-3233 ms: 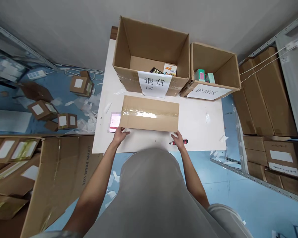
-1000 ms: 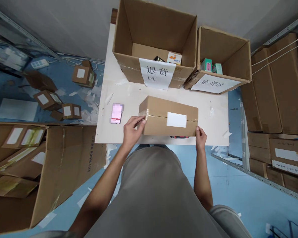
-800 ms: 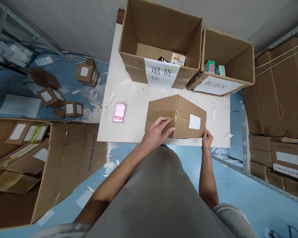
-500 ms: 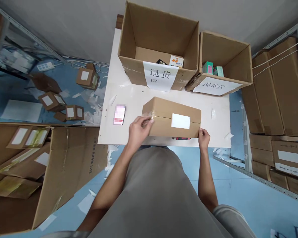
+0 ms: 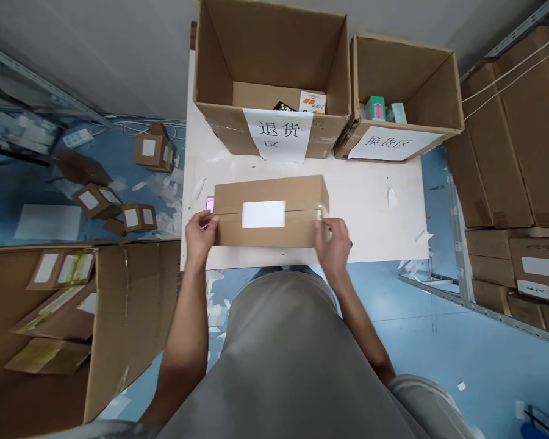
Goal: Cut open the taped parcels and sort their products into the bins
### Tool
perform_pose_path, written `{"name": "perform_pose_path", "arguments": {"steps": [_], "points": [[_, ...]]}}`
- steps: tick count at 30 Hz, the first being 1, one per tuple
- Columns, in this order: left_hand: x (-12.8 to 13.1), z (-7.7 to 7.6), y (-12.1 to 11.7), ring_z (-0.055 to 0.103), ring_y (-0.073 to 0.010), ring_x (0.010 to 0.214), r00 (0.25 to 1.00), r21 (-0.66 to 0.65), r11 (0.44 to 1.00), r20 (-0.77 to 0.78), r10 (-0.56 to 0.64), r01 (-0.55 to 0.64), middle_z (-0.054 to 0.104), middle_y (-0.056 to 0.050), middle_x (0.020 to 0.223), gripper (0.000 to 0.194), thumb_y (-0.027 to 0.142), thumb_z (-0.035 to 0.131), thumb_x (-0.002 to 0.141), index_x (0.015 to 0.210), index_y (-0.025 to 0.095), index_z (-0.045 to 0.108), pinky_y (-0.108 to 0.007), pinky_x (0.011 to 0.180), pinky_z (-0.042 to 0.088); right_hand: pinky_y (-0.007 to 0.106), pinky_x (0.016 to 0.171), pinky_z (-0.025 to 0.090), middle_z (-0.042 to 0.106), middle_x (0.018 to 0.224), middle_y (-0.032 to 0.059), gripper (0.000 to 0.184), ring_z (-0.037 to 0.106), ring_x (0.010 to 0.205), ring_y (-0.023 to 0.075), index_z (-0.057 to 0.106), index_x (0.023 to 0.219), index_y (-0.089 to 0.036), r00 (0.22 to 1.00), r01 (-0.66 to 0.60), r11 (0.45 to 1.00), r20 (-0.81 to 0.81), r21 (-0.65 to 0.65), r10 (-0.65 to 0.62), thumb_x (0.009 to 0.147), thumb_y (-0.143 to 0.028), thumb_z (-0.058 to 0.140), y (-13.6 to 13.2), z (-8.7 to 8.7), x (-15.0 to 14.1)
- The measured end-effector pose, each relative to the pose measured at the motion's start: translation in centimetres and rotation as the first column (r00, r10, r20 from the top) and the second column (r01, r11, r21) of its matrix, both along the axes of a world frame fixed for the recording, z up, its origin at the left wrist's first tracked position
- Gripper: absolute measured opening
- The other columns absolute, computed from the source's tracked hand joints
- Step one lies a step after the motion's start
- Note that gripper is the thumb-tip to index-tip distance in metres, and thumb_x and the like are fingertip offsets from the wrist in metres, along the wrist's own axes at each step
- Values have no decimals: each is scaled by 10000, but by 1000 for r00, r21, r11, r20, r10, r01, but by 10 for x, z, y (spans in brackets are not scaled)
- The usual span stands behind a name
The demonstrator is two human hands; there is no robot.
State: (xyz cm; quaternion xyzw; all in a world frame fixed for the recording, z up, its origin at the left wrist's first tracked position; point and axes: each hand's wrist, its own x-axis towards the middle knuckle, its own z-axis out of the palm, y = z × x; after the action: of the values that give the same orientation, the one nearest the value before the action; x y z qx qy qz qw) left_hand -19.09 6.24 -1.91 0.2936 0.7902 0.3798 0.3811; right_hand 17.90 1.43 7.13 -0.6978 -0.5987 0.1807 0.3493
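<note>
A closed brown cardboard box (image 5: 229, 230) with a blank white label (image 5: 263, 214) is at the near side of the white table (image 5: 370, 219). My left hand (image 5: 201, 235) grips its left end, fingers bent against the edge. At the other end my right hand (image 5: 333, 244) pinches the corner, where a strip of clear tape (image 5: 319, 213) shows. A phone (image 5: 210, 204) with a pink screen peeks out behind the box's left end, mostly covered by it.
A large open carton (image 5: 224, 127) and a smaller one (image 5: 343, 141), both with handwritten paper signs, line the table's back and hold small packages. Left stands a big carton (image 5: 132, 305) of parcels. Parcels and paper scraps litter the floor. A metal rack (image 5: 457, 250) stands right.
The cardboard box has moved left and turned, now partly covering the phone. My left hand has shifted to its left end, my right hand to its taped right end. The view has shifted slightly.
</note>
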Motion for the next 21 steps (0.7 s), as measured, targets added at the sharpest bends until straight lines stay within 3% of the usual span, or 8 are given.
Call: {"name": "perform_pose_path", "arguments": {"steps": [2,5,9,12,15,18,21], "points": [[-21,-2,0,777,-260,1229,996,-37,996,24,88,-87,843,-115,1177,279,172,810,903,1175,126,769,-442,1254,573,520,955,657,745,1145,140,330,708,1069,320,695,1148,-250,990,-135,989,48,53,133,1213,-531,535,2,20,-42],[-39,-4,0,768,-234,1082,986,-94,984,49,159,-154,820,-83,1023,185,183,824,941,1091,109,746,-459,1195,606,522,947,662,708,1125,148,380,689,1069,340,694,1235,-234,942,-320,947,109,20,316,1221,-571,519,10,46,-96],[-48,-7,-1,715,-168,935,977,-132,974,86,195,-182,757,-8,865,133,172,829,964,1043,114,740,-384,1119,631,537,973,668,707,1159,160,507,688,1096,366,681,1368,-235,913,-392,919,108,-37,394,1179,-690,562,20,61,-118],[-48,-8,-3,729,-170,942,976,-138,976,118,185,-168,766,-5,870,162,201,872,934,1025,126,761,-366,1084,651,513,1010,664,721,1194,163,428,710,1127,350,704,1327,-226,936,-333,940,98,-68,339,1201,-607,556,21,53,-90],[-36,-7,-6,784,-211,1010,974,-113,990,198,105,-84,819,-50,957,326,302,968,821,1039,135,793,-386,1088,665,501,1060,660,732,1302,172,359,738,1196,336,711,1400,-198,982,-178,978,41,-106,183,1184,-451,577,23,27,-33],[-4,-5,-8,817,-294,1117,963,-31,997,261,-61,71,866,-122,1060,582,488,1034,697,1101,127,825,-470,1146,656,472,1082,666,752,1276,146,417,793,1134,298,725,1450,-189,993,-38,982,-117,-187,16,1084,-356,612,32,-9,32],[34,-2,-3,809,-384,1234,956,58,977,206,-211,203,887,-170,1164,723,613,1021,661,1156,115,851,-549,1198,629,510,1094,652,767,1279,160,412,801,1118,318,782,1333,-187,987,76,940,-111,-333,-119,1010,-415,668,41,-41,78]]}}
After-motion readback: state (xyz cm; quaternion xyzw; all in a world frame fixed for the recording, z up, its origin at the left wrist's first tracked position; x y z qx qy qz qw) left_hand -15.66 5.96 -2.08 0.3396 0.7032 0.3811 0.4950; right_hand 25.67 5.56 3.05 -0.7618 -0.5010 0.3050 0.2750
